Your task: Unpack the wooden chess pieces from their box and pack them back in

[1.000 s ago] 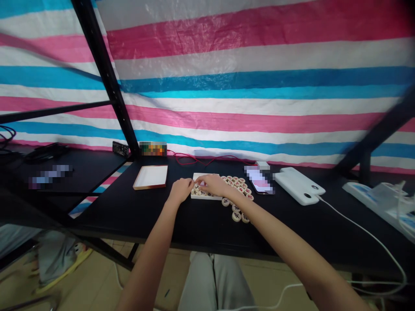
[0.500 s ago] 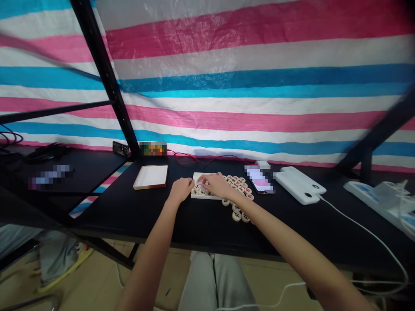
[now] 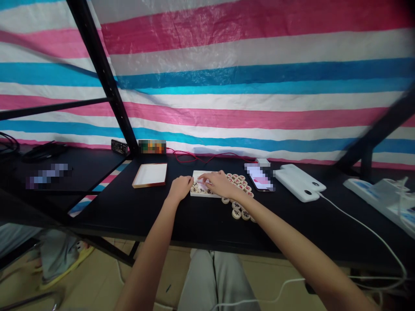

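Note:
My left hand [image 3: 181, 188] is closed at the left edge of a shallow white box [image 3: 207, 194], its curled fingers gripping the box's side. Inside the box lie several round Chinese chess pieces [image 3: 202, 190] with black characters. My right hand [image 3: 218, 183] reaches over the box from the right, fingers apart and pointing down into it. Its fingertips are close to the pieces inside; whether they touch one cannot be made out. Right of the box, partly behind my right wrist, sit loose chess pieces with red characters [image 3: 241, 186] and some with black ones [image 3: 236, 214].
A box lid [image 3: 150, 175] lies with its white inside up at the left. Rightward are a lit phone [image 3: 259, 177], a white device with a cable [image 3: 300, 183] and a power strip [image 3: 372, 196]. A red cable [image 3: 184, 159] runs along the back. Black metal posts [image 3: 112, 93] frame the desk.
My right fingers have shifted slightly within the box. My left hand stays at the box's left edge. The view has tilted a little.

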A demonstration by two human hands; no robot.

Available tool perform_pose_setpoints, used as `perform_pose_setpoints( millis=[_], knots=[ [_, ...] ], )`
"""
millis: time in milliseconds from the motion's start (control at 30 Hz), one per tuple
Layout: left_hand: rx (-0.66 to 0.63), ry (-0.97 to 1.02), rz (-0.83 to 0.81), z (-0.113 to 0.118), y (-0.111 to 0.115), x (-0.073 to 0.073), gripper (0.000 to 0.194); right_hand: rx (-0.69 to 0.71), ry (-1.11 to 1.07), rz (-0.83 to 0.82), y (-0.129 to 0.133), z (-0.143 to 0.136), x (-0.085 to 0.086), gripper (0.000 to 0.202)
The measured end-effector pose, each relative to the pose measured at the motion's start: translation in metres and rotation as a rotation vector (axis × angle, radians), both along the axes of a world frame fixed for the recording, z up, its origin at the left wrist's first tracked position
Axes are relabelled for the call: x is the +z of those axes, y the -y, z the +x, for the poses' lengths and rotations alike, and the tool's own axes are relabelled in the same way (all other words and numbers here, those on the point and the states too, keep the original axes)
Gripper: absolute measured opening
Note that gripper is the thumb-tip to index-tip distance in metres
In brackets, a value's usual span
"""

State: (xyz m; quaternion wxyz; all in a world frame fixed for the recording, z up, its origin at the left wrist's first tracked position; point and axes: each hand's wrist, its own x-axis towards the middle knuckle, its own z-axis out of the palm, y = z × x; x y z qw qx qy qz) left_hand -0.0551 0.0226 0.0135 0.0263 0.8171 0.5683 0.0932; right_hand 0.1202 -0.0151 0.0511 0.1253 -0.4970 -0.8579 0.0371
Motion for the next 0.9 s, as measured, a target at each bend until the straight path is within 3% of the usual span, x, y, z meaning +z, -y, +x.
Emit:
perform_pose_setpoints(
  millis=[200, 367, 533, 700, 900],
  knots=[
    [0.01, 0.006, -0.018, 0.0, 0.002, 0.002, 0.045, 0.078, 0.093, 0.005, 0.038, 0.034, 0.019, 0.017],
    [0.01, -0.008, 0.009, 0.0, 0.0, 0.0, 0.044, 0.043, 0.213, 0.054, 0.063, 0.058, 0.017, 0.02],
    [0.0, -0.008, 0.016, -0.001, -0.002, -0.002, 0.044, -0.056, 0.329, 0.146, 0.065, 0.054, 0.006, 0.026],
    [-0.021, -0.002, 0.03, -0.002, -0.002, -0.003, 0.043, -0.07, 0.32, 0.155, 0.067, 0.048, -0.001, 0.025],
    [-0.014, 0.006, 0.012, -0.002, -0.004, -0.005, 0.045, -0.045, 0.251, 0.179, 0.065, 0.041, 0.02, 0.025]
  ],
)
